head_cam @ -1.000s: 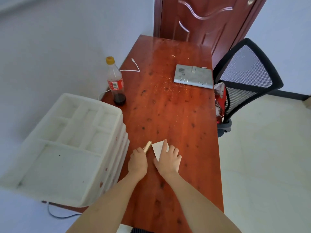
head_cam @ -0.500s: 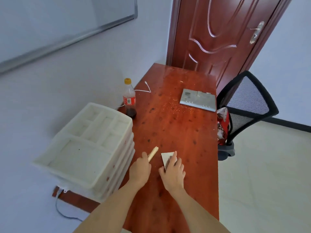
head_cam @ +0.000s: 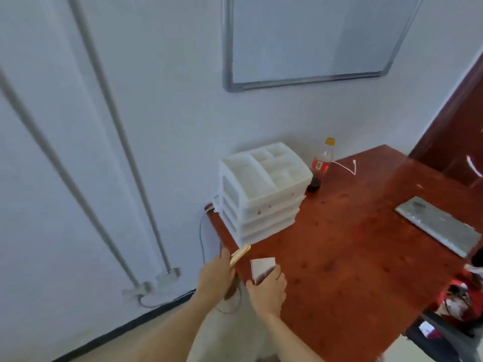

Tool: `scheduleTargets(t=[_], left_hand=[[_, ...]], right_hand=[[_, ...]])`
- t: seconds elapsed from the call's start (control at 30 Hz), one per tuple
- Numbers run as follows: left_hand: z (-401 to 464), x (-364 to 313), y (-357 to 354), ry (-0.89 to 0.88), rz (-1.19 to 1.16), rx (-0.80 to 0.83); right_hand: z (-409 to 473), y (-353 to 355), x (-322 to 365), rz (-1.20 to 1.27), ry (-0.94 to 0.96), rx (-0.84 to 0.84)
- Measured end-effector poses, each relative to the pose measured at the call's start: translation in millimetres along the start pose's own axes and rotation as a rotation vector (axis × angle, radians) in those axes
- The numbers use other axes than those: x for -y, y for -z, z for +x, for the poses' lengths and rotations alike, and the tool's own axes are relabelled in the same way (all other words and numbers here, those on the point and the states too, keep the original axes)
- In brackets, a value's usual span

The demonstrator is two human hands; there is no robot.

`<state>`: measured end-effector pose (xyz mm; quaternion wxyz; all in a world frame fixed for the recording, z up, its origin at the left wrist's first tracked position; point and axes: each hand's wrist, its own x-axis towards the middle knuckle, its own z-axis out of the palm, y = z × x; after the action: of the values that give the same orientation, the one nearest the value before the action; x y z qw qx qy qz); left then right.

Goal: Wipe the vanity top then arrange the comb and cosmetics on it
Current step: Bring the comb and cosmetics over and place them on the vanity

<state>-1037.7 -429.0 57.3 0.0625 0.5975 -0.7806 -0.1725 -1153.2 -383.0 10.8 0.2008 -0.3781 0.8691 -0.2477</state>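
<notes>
1. Closed around a slim, pale wooden comb point(head_cam: 239, 254), our left hand point(head_cam: 214, 276) sits low and left of centre; our right hand point(head_cam: 269, 287) pinches a white folded wipe point(head_cam: 262, 267) just beside it.
2. Both hover at the lower-left corner of the red-brown wooden vanity top point(head_cam: 352, 252), below the white plastic drawer organiser point(head_cam: 261, 192).
3. We judge wiping is ending and arranging begins.
4. Next calls for setting the comb down on wiped wood.
</notes>
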Motion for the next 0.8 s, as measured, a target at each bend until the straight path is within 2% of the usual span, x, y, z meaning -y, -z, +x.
scheduleTargets(t=[0.07, 0.17, 0.37, 0.6, 0.8], left_hand=[[-24.0, 37.3, 17.7, 0.126, 0.004, -0.042], [-64.8, 99.1, 53.4, 0.324, -0.02, -0.13], [-179.0, 241.6, 137.8, 0.702, -0.126, -0.429], [-354.8, 384.9, 226.1, 1.054, -0.148, -0.742], [-492.9, 459.9, 264.0, 1.306, -0.234, -1.037]], right_hand=[[-26.6, -22.1, 26.8, -0.066, 0.134, 0.076], [-69.5, -54.2, 78.8, -0.039, 0.323, 0.155], [-187.0, -110.3, 212.1, 0.007, 0.735, 0.297], [-389.3, -173.8, 350.5, 0.106, 1.115, 0.48], [-560.8, -208.7, 407.4, 0.195, 1.382, 0.659]])
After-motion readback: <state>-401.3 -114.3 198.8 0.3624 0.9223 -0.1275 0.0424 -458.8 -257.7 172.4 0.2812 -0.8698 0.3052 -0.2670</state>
